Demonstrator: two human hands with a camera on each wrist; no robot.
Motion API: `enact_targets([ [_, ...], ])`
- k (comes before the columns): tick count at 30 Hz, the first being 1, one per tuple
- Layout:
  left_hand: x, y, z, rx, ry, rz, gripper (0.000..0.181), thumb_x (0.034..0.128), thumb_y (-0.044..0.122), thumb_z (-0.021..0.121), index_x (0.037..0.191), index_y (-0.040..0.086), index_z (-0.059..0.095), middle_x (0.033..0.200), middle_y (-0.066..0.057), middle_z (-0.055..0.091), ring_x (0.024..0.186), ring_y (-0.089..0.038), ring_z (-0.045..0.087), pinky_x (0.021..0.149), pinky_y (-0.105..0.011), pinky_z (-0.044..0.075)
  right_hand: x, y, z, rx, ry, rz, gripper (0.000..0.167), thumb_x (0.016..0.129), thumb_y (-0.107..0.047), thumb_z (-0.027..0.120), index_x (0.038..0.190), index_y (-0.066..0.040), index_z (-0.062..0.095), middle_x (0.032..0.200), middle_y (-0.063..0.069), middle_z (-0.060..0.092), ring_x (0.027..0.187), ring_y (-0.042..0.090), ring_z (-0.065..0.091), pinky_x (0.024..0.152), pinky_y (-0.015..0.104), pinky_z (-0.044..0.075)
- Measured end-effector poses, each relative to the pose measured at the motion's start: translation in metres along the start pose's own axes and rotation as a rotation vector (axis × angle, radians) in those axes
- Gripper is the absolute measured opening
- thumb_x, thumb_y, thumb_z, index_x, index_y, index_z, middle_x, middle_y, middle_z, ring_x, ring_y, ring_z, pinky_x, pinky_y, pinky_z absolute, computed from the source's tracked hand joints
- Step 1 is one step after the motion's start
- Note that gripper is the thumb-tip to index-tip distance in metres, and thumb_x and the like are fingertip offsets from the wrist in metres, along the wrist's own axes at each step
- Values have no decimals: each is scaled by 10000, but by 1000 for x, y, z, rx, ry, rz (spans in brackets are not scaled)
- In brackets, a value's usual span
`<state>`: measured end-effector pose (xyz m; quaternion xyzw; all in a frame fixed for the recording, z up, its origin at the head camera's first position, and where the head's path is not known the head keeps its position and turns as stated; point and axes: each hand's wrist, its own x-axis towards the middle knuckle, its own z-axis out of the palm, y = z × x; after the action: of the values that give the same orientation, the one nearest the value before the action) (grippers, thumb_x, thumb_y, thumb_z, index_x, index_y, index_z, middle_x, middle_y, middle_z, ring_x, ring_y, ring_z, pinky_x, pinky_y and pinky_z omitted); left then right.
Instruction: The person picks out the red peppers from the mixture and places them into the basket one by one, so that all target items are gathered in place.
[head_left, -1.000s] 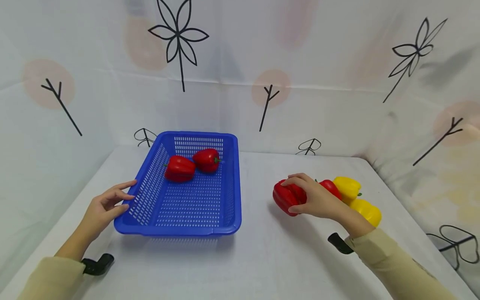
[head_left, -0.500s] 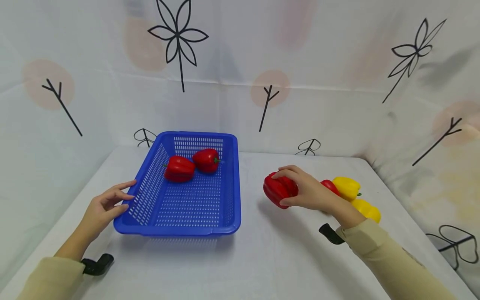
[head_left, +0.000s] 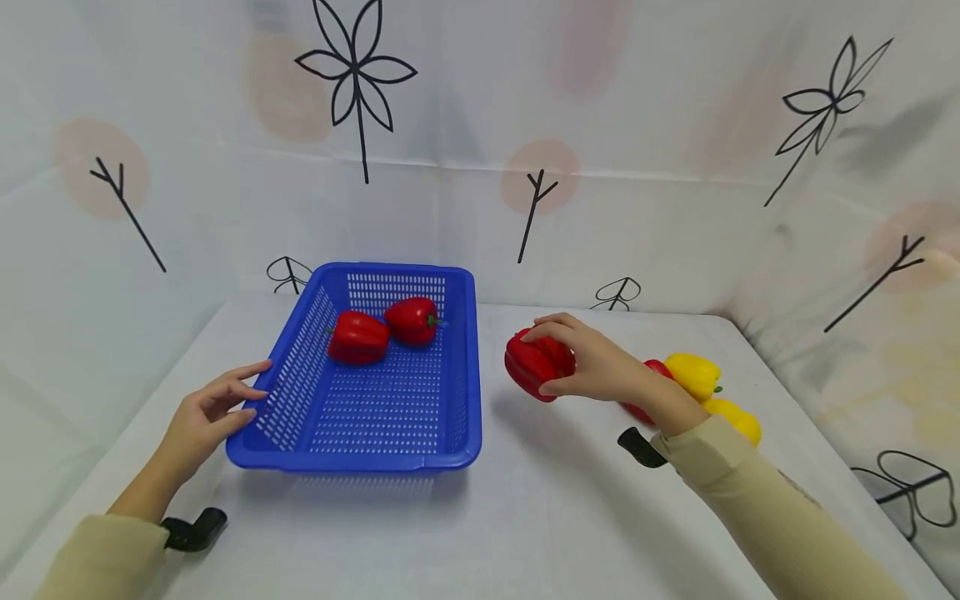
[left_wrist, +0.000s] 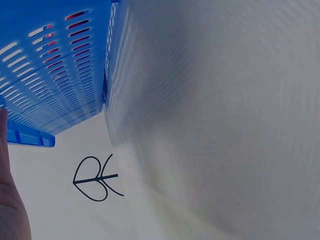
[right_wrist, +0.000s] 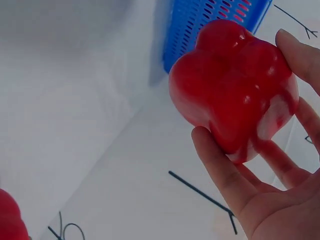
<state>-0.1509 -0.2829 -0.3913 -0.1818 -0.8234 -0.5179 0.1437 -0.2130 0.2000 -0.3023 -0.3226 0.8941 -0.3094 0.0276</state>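
Note:
Raised above the table, a red bell pepper [head_left: 534,367] is gripped by my right hand [head_left: 603,367], thumb on one side and fingers on the other. In the right wrist view the lobed end of this bell pepper [right_wrist: 232,90] faces the camera. My left hand [head_left: 201,421] touches the left rim of a blue plastic basket [head_left: 360,461] with its fingertips. Inside the basket, towards the back, lie two red bell peppers, one on the left [head_left: 358,337] and one on the right [head_left: 411,321]. Only an edge of the left hand [left_wrist: 10,205] shows in the left wrist view.
Another red bell pepper [head_left: 637,412], partly hidden by the right arm, lies on the white table [head_left: 525,517]. Next to it are two yellow bell peppers, one farther back [head_left: 693,375] and one nearer [head_left: 738,421]. A patterned cloth [head_left: 450,208] hangs behind the table.
My right hand has carried the red bell pepper left and away from me, towards the basket, uncovering more of the red one behind. The left hand and basket stay in place.

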Motion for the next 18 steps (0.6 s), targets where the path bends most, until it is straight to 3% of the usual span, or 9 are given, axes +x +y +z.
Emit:
enact_targets([
  [18,1,-1,0,14,3,-13,117,879,-29,565,989,-55,597,1329,127,475,1118,82,426,825,-112,430,36,-17,-1,83,-72,-98,609,717,-40,779,1253,-140,507,1384,91,361,1159,290,443,801,395,519],
])
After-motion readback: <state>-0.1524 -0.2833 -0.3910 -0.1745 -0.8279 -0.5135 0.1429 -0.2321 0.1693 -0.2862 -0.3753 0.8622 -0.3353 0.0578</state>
